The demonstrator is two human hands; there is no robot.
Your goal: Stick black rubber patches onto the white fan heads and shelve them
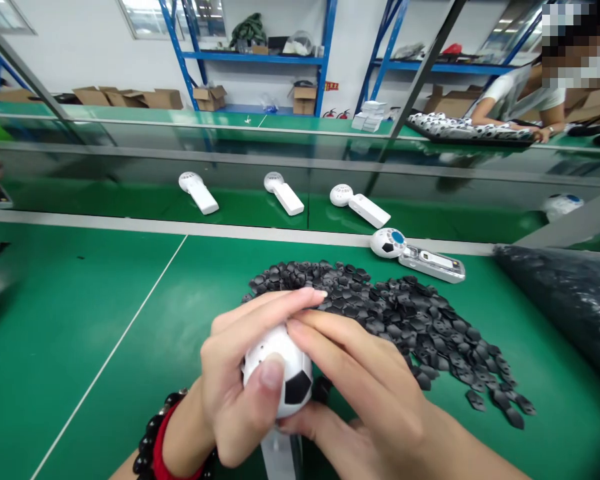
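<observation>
Apparently, the work is somewhere in its middle: the white ball [291, 352] carries 1 black patch [298, 387] on the side that can be seen. It is clasped between 2 hands above the green table [105, 300]; the left hand [240, 373] lays its thumb on the front and its fingers over the top, and the right hand [375, 380] encloses the other side. Just beyond lies a heap of loose black pieces [410, 320], not yet used, so I judge that much is left. Farther off, 3 white units [283, 193] show no black patch that I can see, while 1 patched unit [389, 243] at the far edge has also a blue disc.

Most of the ball is covered by the hands, therefore I cannot count its patches, nor tell whether a piece is under the right fingers. The pale handle [280, 457] below is cut by the lower border. At right, another unit [563, 205] is blurred and partly hidden by a post [570, 223].
</observation>
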